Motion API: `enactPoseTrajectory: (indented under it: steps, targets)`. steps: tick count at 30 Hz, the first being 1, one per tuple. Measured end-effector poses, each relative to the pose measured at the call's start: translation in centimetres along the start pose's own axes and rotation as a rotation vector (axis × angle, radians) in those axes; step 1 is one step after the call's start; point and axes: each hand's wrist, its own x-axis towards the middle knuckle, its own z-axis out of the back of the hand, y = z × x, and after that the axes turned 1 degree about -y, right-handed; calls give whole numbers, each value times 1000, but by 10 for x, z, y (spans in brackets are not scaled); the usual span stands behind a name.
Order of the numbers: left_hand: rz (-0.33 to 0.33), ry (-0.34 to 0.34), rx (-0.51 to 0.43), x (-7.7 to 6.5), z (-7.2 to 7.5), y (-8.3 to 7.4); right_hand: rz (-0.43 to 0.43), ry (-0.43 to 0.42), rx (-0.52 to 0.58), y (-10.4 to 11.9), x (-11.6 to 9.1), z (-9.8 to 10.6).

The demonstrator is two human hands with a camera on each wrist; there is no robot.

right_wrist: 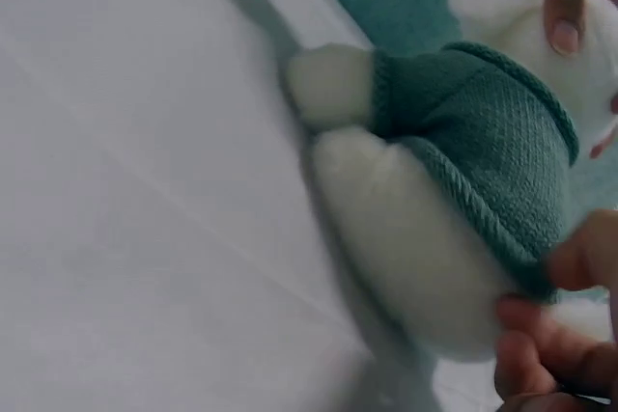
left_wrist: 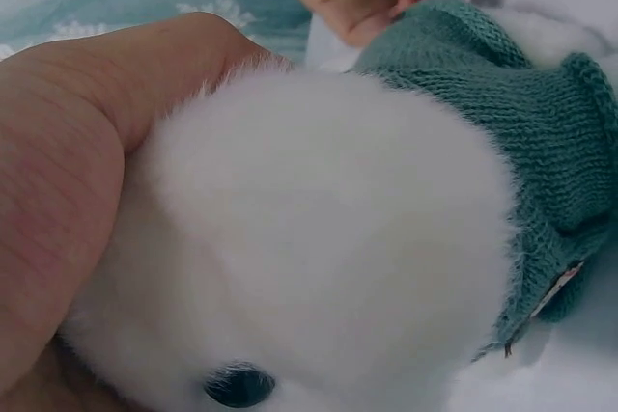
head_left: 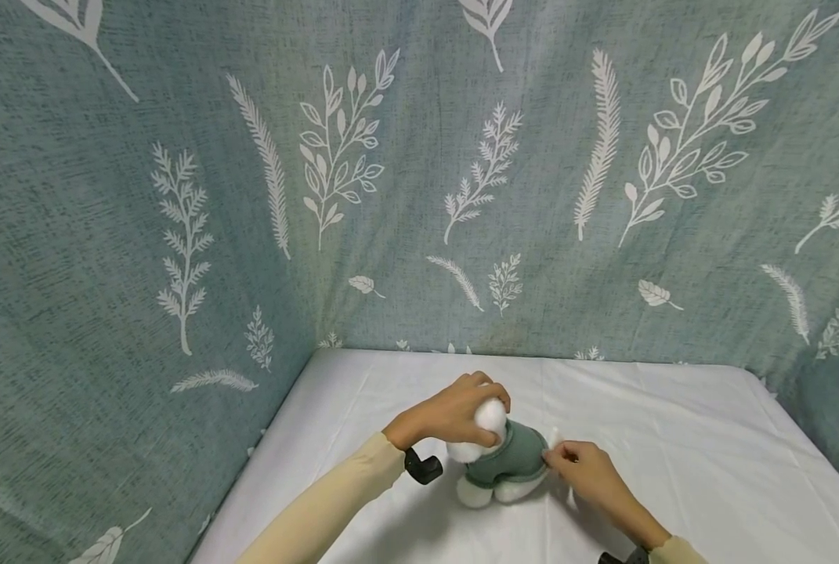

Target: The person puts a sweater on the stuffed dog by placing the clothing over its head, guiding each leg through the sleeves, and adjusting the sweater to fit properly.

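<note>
A white plush toy dog [left_wrist: 319, 209] in a green knitted sweater [head_left: 520, 454] stands on the white cloth. My left hand [head_left: 457, 411] grips its fluffy head, thumb on one side and fingers over the other. At the rear, my right hand [head_left: 591, 474] pinches the hem of the sweater [right_wrist: 502, 161] between thumb and fingers. One dark eye shows low in the left wrist view. In the right wrist view, the toy's white hind leg [right_wrist: 406, 238] sticks out below the hem.
A white cloth [head_left: 673, 454] with faint creases covers the tabletop. Behind it and on the left hang teal curtains [head_left: 419, 196] printed with white leaves. Black straps with camera mounts [head_left: 422, 468] sit at the wrists, below cream sleeves.
</note>
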Motion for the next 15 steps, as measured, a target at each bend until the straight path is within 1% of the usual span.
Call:
enactPoseTrajectory:
  steps: [4,7,9,12,15]
  targets:
    - [-5,-5,7,1,0,0,-18,-71,27,2,11,1]
    - [-9,0,0,1,0,0,-14,-85,53,3,17,1]
    - [-13,7,-23,1,1,1,-11,-84,65,4,19,1]
    - [-9,10,-107,0,2,4,-1,-91,62,6,20,1]
    - [2,-9,-253,-1,3,10,31,-101,37,10,18,1]
